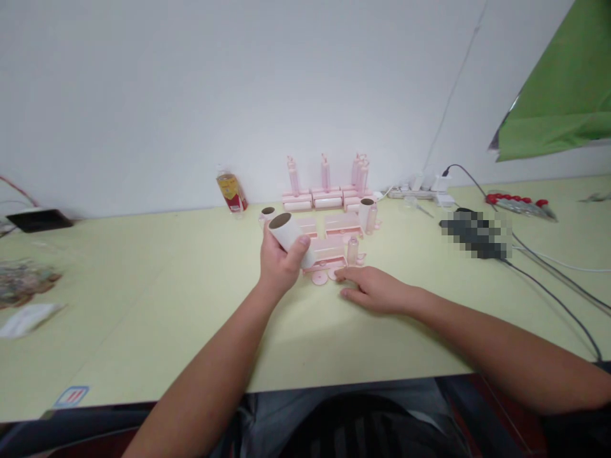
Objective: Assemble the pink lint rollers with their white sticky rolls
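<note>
My left hand is closed around a white paper roll with a brown cardboard core, held tilted above the table. My right hand rests on the pale yellow table, fingers stretched toward a small pink round cap and touching the tabletop beside it. Just beyond lie pink lint-roller parts: a pink cover piece, a small pink handle, and more pink covers. Another white roll stands upright to the right, and one more roll stands behind my left hand.
A row of pink handles and covers lines the wall. A tea bottle stands left of it. A power strip, cables, red-tipped items and a blurred dark object lie right. Papers lie far left.
</note>
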Available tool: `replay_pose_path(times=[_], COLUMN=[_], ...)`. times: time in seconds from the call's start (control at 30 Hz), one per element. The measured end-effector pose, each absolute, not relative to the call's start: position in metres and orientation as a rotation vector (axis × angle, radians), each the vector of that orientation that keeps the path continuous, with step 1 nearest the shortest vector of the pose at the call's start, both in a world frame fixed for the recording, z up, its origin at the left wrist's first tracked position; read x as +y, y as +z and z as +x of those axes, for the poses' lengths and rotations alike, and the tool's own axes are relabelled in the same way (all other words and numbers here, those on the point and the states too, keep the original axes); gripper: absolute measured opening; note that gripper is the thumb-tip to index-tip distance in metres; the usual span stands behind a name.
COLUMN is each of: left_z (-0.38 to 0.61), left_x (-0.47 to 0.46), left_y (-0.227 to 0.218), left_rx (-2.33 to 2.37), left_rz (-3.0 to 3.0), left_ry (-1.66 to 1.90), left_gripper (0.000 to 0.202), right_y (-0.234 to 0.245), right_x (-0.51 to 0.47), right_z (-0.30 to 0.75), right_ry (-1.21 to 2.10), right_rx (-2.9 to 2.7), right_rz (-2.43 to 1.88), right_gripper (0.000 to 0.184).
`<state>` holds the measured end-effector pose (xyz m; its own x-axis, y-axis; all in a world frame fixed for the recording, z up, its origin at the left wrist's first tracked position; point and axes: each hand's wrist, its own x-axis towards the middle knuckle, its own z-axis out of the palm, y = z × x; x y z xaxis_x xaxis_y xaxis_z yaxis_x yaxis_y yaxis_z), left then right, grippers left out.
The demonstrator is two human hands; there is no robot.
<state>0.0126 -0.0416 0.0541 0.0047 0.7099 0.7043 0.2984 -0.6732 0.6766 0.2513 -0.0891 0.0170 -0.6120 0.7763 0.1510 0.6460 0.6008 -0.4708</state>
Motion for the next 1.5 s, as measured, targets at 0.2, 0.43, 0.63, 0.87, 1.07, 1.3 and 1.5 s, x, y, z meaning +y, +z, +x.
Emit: replay_pose_path(times=[0.2,0.43,0.63,0.87,1.07,1.3,1.5], left_z=[0.014,0.02,0.023,0.023,0.022,0.027,0.028], left_x=[-0.043,-0.052,-0.059,-0.063,-0.063,-0.065,-0.065], left_y=[0.054,0.053,0.062,0.073,0.073,0.069,0.067], left_rx=[1.087,0.92,0.878,0.838,0.898,0.822,0.796], left_rz=[2.041,2.208,2.402,2.502,2.527,2.547,2.535], left_ry=[1.687,1.458,0.988,0.718,0.651,0.56,0.556], left_gripper=[0.045,0.055,0.051,0.048,0.052,0.05,0.049], right_y=[0.024,0.022,0.016,0.028,0.032,0.03,0.03], right_x=[-0.09,-0.09,-0.087,-0.084,-0.083,-0.089,-0.09], right_z=[0.256,0.258,0.26,0.264,0.268,0.262,0.262], right_ry=[0.481,0.412,0.447,0.482,0.662,0.645,0.634], right_rx=[-2.54,-2.719,-2.645,-2.442,-1.791,-1.794,-1.803], right_rz=[-1.145,-1.095,-1.087,-1.149,-1.077,-0.756,-0.765], right_gripper=[0.026,0.025,0.023,0.014,0.021,0.014,0.014])
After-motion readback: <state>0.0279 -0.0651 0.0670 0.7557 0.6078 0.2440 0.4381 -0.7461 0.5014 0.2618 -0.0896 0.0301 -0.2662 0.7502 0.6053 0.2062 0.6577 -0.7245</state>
